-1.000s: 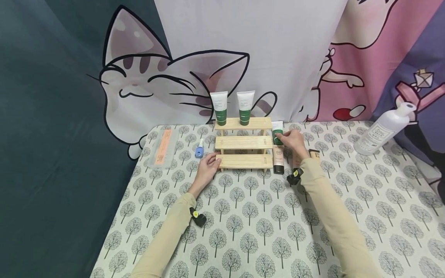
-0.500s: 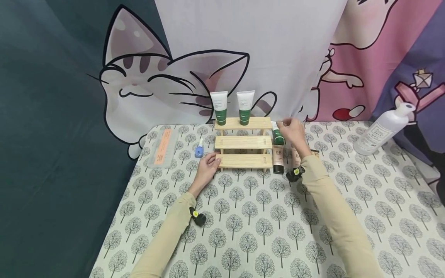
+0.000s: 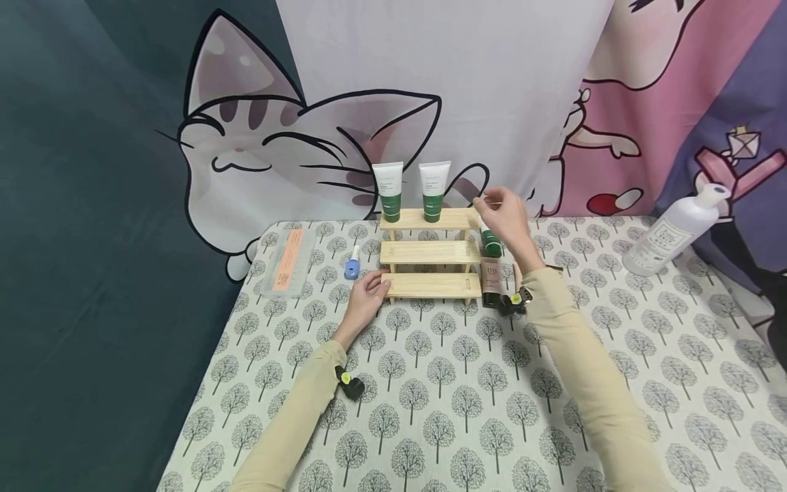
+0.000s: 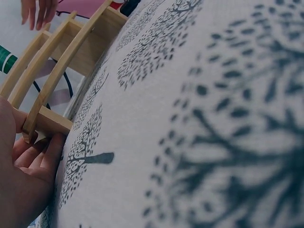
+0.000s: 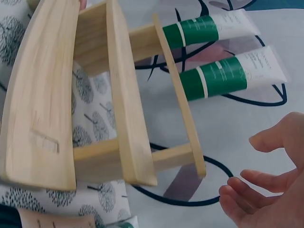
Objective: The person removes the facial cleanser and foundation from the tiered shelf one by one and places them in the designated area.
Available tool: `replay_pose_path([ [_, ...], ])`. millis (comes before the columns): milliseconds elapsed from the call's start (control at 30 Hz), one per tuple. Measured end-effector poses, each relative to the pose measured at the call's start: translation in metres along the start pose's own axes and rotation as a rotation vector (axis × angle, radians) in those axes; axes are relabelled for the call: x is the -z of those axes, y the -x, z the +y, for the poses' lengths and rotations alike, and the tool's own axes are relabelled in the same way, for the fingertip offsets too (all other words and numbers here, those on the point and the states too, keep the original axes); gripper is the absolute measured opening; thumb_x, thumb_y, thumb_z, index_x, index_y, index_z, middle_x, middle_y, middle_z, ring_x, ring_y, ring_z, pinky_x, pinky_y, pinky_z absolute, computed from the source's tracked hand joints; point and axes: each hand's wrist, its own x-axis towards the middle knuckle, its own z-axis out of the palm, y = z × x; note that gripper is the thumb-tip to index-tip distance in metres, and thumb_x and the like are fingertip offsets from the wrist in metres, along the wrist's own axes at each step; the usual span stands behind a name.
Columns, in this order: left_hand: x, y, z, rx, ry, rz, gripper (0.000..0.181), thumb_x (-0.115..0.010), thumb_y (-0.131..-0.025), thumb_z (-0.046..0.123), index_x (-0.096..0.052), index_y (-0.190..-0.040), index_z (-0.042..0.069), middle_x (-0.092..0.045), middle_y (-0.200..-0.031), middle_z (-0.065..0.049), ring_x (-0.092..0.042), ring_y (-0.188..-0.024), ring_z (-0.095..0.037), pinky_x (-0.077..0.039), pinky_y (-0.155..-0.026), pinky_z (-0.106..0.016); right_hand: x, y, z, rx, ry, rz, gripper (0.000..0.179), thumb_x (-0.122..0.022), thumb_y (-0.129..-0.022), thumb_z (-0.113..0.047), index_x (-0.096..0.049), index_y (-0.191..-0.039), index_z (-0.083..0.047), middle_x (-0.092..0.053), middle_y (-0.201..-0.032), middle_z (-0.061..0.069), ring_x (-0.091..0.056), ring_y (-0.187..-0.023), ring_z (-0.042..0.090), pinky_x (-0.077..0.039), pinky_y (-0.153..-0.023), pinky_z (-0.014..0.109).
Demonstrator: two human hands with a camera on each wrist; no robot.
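A three-tier wooden stand (image 3: 430, 252) stands toward the back of the table. My left hand (image 3: 367, 294) grips the left end of its lowest step, thumb on the board and fingers curled under it in the left wrist view. Two white-and-green squeeze tubes (image 3: 388, 191) stand caps down on the top step. My right hand (image 3: 509, 217) is raised by that step's right end. In the right wrist view its fingers (image 5: 256, 180) are loosely bent, apart from the stand, with nothing between them. Below it another white-and-green tube (image 3: 490, 244) lies beside the stand, partly hidden.
A BB cream tube (image 3: 492, 277) lies right of the lowest step; other tubes there are mostly hidden under my right wrist. A white pump-style bottle (image 3: 667, 236) leans at the far right. On the left lie a blue nail polish bottle (image 3: 352, 266) and a clear case (image 3: 289, 263).
My right hand has left the white-and-green tube lying beside the stand and risen up and left toward the top step. The left hand has stayed on the stand.
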Motion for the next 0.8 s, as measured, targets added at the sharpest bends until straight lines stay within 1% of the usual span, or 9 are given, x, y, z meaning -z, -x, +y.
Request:
replay_pose_path([
  [100, 0.0, 0.0, 0.0, -0.002, -0.006, 0.001, 0.041, -0.06, -0.1, 0.012, -0.055, -0.14, 0.003, -0.06, -0.139, -0.024, -0.062, -0.127, -0.036, -0.055, -0.107, -0.036, -0.003, 0.001, -0.006, 0.011, -0.055, -0.049, 0.05, -0.065, -0.097, -0.025, -0.055, -0.141, -0.002, -0.061, -0.137, 0.021, -0.06, -0.126, 0.036, -0.051, -0.109, 0.046],
  [133, 0.001, 0.002, 0.004, 0.004, -0.003, -0.007, 0.041, -0.06, -0.1, 0.011, -0.055, -0.14, 0.001, -0.06, -0.139, -0.025, -0.062, -0.128, -0.037, -0.054, -0.108, -0.036, -0.005, 0.002, -0.007, 0.019, -0.071, -0.066, 0.051, -0.066, -0.097, -0.024, -0.055, -0.142, -0.003, -0.061, -0.138, 0.021, -0.059, -0.127, 0.036, -0.052, -0.109, 0.046],
  [233, 0.002, 0.002, 0.003, -0.005, -0.004, -0.008, 0.041, -0.06, -0.1, 0.011, -0.055, -0.14, 0.0, -0.059, -0.139, -0.026, -0.061, -0.128, -0.038, -0.053, -0.109, -0.037, -0.011, 0.003, -0.011, 0.042, -0.119, -0.116, 0.055, -0.07, -0.095, -0.022, -0.052, -0.144, -0.004, -0.057, -0.143, 0.021, -0.057, -0.13, 0.036, -0.051, -0.11, 0.047],
  [333, 0.002, 0.002, 0.003, 0.0, -0.001, -0.01, 0.042, -0.06, -0.1, 0.011, -0.054, -0.14, 0.0, -0.059, -0.14, -0.026, -0.06, -0.129, -0.038, -0.053, -0.11, -0.038, -0.02, 0.003, -0.015, 0.074, -0.142, -0.147, 0.057, -0.072, -0.094, -0.021, -0.052, -0.144, -0.003, -0.058, -0.143, 0.02, -0.057, -0.13, 0.036, -0.051, -0.111, 0.047],
  [367, 0.002, 0.0, -0.002, -0.005, -0.004, 0.0, 0.041, -0.061, -0.1, 0.012, -0.055, -0.14, 0.002, -0.06, -0.139, -0.025, -0.061, -0.129, -0.037, -0.053, -0.109, -0.038, -0.023, 0.003, -0.016, 0.079, -0.15, -0.156, 0.058, -0.072, -0.093, -0.021, -0.051, -0.144, -0.003, -0.058, -0.143, 0.02, -0.057, -0.129, 0.036, -0.051, -0.111, 0.047],
  [467, 0.002, 0.001, -0.002, -0.001, -0.005, 0.002, 0.041, -0.061, -0.1, 0.013, -0.055, -0.139, 0.002, -0.061, -0.138, -0.024, -0.062, -0.128, -0.036, -0.054, -0.109, -0.037, -0.031, 0.004, -0.021, 0.089, -0.185, -0.179, 0.059, -0.074, -0.092, -0.018, -0.05, -0.143, -0.001, -0.058, -0.142, 0.021, -0.059, -0.127, 0.036, -0.051, -0.111, 0.046],
  [633, 0.002, 0.0, -0.002, -0.012, 0.009, -0.003, 0.041, -0.062, -0.1, 0.013, -0.056, -0.139, 0.002, -0.06, -0.139, -0.025, -0.061, -0.129, -0.037, -0.052, -0.11, -0.039, -0.044, 0.004, -0.026, 0.087, -0.238, -0.191, 0.058, -0.076, -0.091, -0.013, -0.05, -0.141, 0.0, -0.06, -0.138, 0.022, -0.062, -0.124, 0.036, -0.053, -0.109, 0.043],
  [800, 0.001, -0.001, -0.002, -0.02, 0.003, 0.0, 0.041, -0.062, -0.1, 0.013, -0.056, -0.139, 0.002, -0.06, -0.139, -0.025, -0.061, -0.129, -0.037, -0.052, -0.11, -0.039, -0.055, 0.003, -0.028, 0.099, -0.22, -0.16, 0.055, -0.076, -0.09, -0.013, -0.051, -0.137, 0.001, -0.062, -0.134, 0.022, -0.062, -0.123, 0.035, -0.052, -0.11, 0.042],
])
